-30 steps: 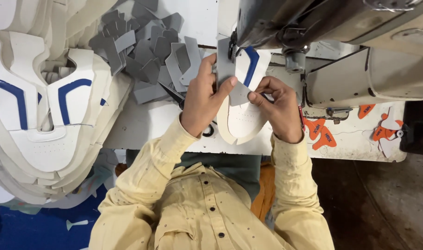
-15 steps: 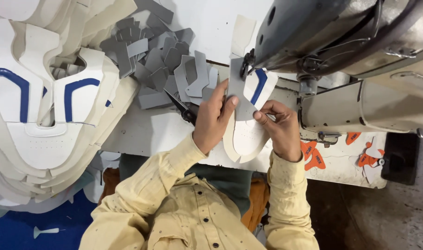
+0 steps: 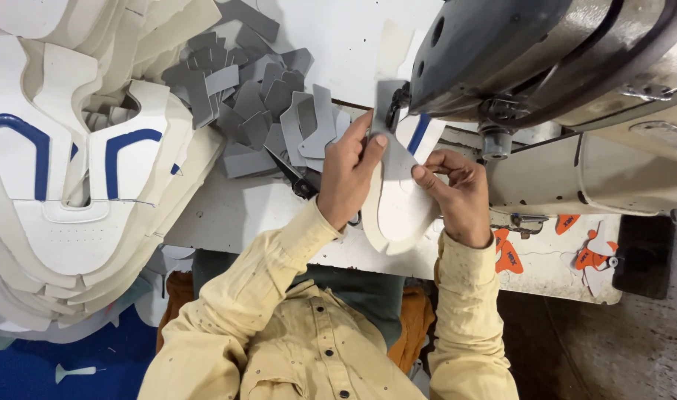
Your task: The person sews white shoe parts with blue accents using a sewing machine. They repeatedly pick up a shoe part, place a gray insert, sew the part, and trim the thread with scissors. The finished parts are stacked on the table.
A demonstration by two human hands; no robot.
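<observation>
The person's left hand [image 3: 347,178] lay flat over the left edge of a white shoe upper piece [image 3: 397,211], fingers stretched forward and pinching a small grey patch [image 3: 396,159] against it with the thumb. The right hand [image 3: 460,194] gripped the same grey patch from the other side, thumb and forefinger closed on its right corner, the remaining fingers curled beneath the white piece. Both hands therefore grasped the work between them, and neither was loose.

The white shoe upper piece rested on the white work table [image 3: 227,215], its rounded end hanging towards the person's chest and its far end, marked with a blue stripe, tucked under the head of the sewing machine [image 3: 546,59]. The grey patch sat just in front of the machine's needle area; the needle itself was too dark to make out.

Just left of the left hand, a pair of black scissors [image 3: 290,172] lay on the table. Beyond them spread a loose heap of grey cut patches [image 3: 242,96]. Further left, a tall stack of white shoe uppers [image 3: 64,215] with blue curved stripes filled the table's edge. Orange stickers [image 3: 509,255] dotted the table's front edge below the right hand. The person wore a pale yellow shirt [image 3: 301,348] with long sleeves.
</observation>
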